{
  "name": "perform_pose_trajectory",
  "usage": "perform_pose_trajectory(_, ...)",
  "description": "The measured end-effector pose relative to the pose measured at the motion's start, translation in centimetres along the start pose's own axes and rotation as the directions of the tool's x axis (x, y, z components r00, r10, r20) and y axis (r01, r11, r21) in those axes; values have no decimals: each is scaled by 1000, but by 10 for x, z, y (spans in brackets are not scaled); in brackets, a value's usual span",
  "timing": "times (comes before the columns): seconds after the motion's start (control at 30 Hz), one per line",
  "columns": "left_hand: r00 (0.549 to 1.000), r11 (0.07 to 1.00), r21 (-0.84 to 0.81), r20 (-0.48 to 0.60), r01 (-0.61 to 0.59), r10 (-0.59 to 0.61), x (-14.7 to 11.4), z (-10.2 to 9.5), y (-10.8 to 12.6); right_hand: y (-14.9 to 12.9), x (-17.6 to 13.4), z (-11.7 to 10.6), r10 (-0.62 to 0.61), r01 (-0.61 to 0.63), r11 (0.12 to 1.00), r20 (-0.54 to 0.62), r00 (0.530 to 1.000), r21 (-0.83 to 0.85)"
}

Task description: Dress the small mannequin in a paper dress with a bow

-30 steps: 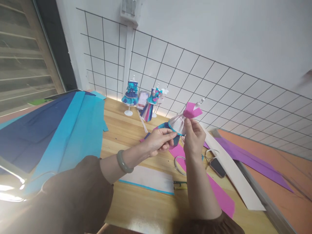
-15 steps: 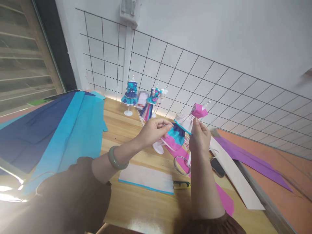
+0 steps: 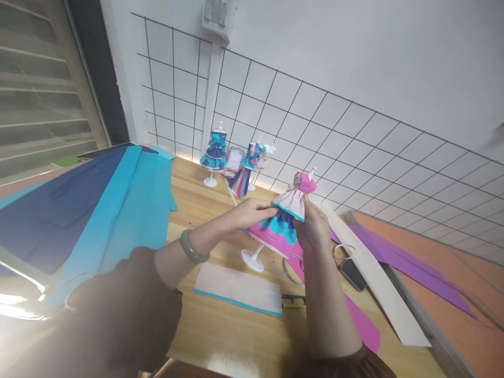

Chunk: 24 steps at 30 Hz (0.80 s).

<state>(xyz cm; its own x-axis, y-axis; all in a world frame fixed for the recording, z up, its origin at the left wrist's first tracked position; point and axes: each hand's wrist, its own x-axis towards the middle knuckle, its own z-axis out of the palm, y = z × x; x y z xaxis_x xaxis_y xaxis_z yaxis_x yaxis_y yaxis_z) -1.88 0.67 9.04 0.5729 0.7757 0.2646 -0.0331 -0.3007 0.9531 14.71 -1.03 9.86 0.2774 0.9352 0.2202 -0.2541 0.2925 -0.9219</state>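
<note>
A small doll dress (image 3: 290, 201) on a white mini mannequin stand (image 3: 252, 260) leans to the right in front of me. It has a pink bodice, a white ruffle edged in turquoise, and navy, turquoise and pink tiers below. My right hand (image 3: 314, 226) grips the dress at its right side, just under the bodice, thumb in front. On the left, my left hand (image 3: 255, 211) has its thumb and fingers closed at the edge of the skirt by the white ruffle's hem. The stand's round base is tilted, and my right hand hides part of the skirt.
Other dressed mini mannequins (image 3: 213, 152) stand at the back by the wire grid (image 3: 275, 100). A white strip with a turquoise edge (image 3: 238, 289) lies in front, beside scissors (image 3: 293, 301). Blue fabric (image 3: 129, 210) is at left; a phone (image 3: 354, 275) and purple fabric (image 3: 409, 268) are at right.
The dress and my right hand have moved left and down, and the stand's base is more in view. My left hand has come onto the skirt's edge.
</note>
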Motion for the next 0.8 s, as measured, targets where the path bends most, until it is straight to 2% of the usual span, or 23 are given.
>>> perform_pose_trajectory(0.17,999,982,-183,0,-38,39,8,2,-13,2,-1,3,4,-4,1000,-10,1000,4)
perform_pose_trajectory(0.37,993,941,-320,-75,-108,88,10,4,-17,8,4,-1,-34,34,999,-16,999,26)
perform_pose_trajectory(0.47,987,942,-308,-130,-132,96,8,4,-13,9,7,-4,-52,53,997,-31,998,49)
perform_pose_trajectory(0.57,982,967,-228,-174,-112,73,6,2,-11,7,7,-5,-35,38,997,-47,998,71)
perform_pose_trajectory(0.67,992,982,-179,-122,-62,40,5,1,-11,5,5,-3,15,-12,998,-62,998,63)
perform_pose_trajectory(0.73,994,977,-200,-94,-68,51,6,1,-12,5,4,-3,30,-27,999,-76,997,46)
perform_pose_trajectory(0.8,991,969,-227,-115,-100,75,7,2,-13,6,6,-3,30,-26,998,-74,997,49)
